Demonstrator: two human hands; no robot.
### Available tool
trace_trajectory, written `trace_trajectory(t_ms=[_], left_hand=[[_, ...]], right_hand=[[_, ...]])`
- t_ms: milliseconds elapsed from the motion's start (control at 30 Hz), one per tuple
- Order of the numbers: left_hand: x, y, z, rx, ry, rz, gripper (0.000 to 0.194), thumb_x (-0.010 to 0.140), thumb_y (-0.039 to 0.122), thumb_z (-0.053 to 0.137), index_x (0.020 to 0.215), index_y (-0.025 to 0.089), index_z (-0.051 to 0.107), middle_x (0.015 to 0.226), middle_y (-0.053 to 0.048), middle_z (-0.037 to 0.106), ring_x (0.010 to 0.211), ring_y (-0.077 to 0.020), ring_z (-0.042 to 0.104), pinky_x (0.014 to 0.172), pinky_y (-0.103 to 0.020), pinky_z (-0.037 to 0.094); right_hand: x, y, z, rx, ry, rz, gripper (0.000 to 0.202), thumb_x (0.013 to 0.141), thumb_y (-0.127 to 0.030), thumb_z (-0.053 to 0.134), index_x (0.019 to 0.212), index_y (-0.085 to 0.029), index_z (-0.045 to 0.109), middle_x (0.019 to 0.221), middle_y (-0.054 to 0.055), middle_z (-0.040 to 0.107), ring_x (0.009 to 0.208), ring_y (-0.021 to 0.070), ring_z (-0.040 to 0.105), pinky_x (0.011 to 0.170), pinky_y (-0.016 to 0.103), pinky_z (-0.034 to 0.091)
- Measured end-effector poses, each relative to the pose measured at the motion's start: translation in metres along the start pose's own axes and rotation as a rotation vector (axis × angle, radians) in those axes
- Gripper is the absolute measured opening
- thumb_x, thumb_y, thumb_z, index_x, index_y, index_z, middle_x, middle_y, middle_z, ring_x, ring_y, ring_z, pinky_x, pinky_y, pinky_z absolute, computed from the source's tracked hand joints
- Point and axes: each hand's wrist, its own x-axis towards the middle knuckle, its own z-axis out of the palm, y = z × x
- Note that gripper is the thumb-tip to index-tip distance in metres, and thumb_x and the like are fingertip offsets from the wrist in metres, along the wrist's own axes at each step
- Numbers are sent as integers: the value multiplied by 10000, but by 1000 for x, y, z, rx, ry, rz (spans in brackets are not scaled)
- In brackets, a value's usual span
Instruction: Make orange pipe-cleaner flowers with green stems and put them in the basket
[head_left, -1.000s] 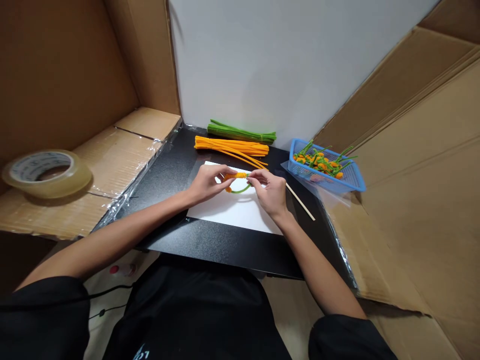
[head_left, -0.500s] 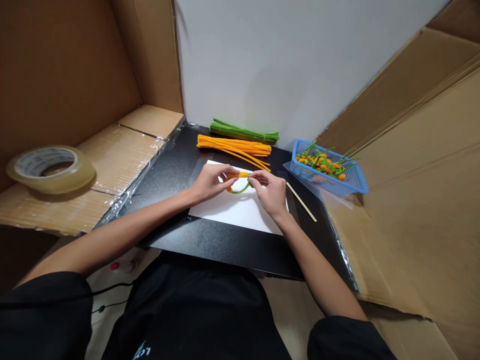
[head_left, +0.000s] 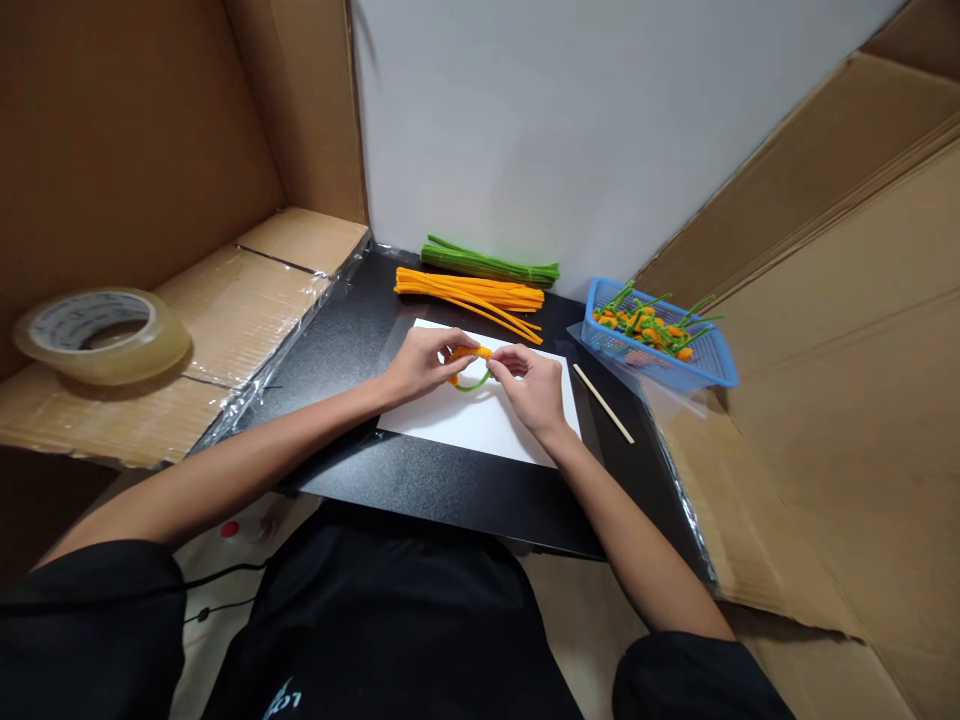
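Above a white sheet of paper [head_left: 465,430], my left hand [head_left: 424,365] pinches a coiled orange pipe cleaner [head_left: 482,352] between thumb and fingers. My right hand [head_left: 532,385] is closed at the coil's right end, its thumb and forefinger pressed together on a green pipe cleaner [head_left: 475,385]. The green one bends in a loop beneath the coil, from the right fingertips back toward the left hand. A second bit of orange shows just under the left fingertips. The fingers hide part of both pipe cleaners.
Bundles of green pipe cleaners [head_left: 487,263] and orange pipe cleaners [head_left: 472,289] lie behind the paper. A blue basket [head_left: 667,372] at right holds several orange-and-green pieces. Near it lies a thin wooden stick [head_left: 603,403]. A roll of clear tape [head_left: 169,345] rests on cardboard at left.
My right hand has shifted slightly left, nearer my left hand. The green loop beneath the coil has moved a little left and down. My left hand stays in place.
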Motion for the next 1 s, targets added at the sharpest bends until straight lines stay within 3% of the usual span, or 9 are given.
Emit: trace_trajectory(t_ms=[133,267,367,567,833,1000], left_hand=[[0,2,1,-1,11,-10,180,890,311,666,932,146,725,821,-53,755,661,-112,660,610,-212,527],[3,2,3,-162,67,-204,337,891,459,655,1000,142,683,875,-67,754,736,-137,693,650,-224,561],[6,-2,1,-241,85,-306,386,925,513,578,935,139,668,845,-63,736,743,-143,693,617,-218,562],[8,-6,-6,-113,10,-261,308,914,446,608,930,148,686,869,-48,733,740,-131,679,606,-207,535],[8,-7,-8,32,-43,-134,173,884,279,605,858,146,712,788,-30,744,662,-115,657,577,-192,511],[4,-1,-5,24,-57,-120,138,863,242,629,825,145,719,708,-12,724,575,-90,616,540,-177,475]], right_hand=[[2,2,3,205,-27,147,171,733,-327,759,781,-171,706,742,47,739,660,191,706,665,327,595],[7,3,-1,276,31,221,244,676,-365,805,772,-167,702,710,43,729,612,176,692,634,319,600],[11,6,-7,298,110,233,276,656,-386,818,770,-167,696,695,40,723,587,171,683,612,314,597],[12,6,-10,270,151,201,220,678,-342,787,766,-163,692,701,41,716,592,166,676,620,309,583],[6,3,-10,19,138,45,142,810,-318,679,824,-176,685,766,51,717,706,198,687,696,344,577],[0,-9,-10,-438,204,-301,248,835,-340,699,1059,-233,687,1033,102,664,977,277,604,867,458,510]])
